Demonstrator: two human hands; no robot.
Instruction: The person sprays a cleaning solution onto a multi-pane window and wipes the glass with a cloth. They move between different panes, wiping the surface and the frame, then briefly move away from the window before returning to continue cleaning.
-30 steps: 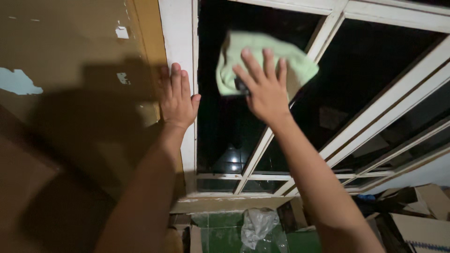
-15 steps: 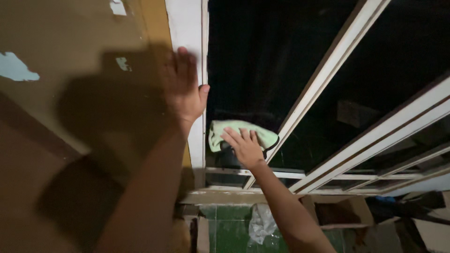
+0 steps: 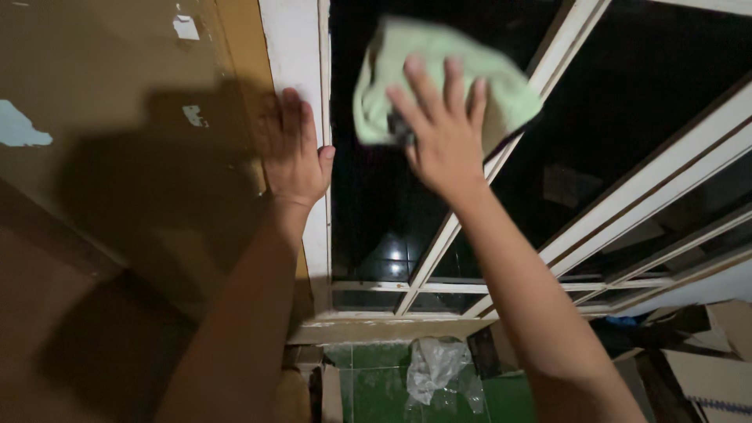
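Right hand (image 3: 442, 137), fingers (image 3: 423, 82) spread wide, presses a pale green cloth (image 3: 439, 74) flat against the dark window pane (image 3: 368, 211), high up. Left hand (image 3: 291, 153), fingers together, lies flat on the white window frame (image 3: 294, 47). Below: brown cardboard boxes (image 3: 717, 368) at right, open, contents unclear, and a crumpled clear plastic bag (image 3: 435, 368) on the green floor (image 3: 372, 384).
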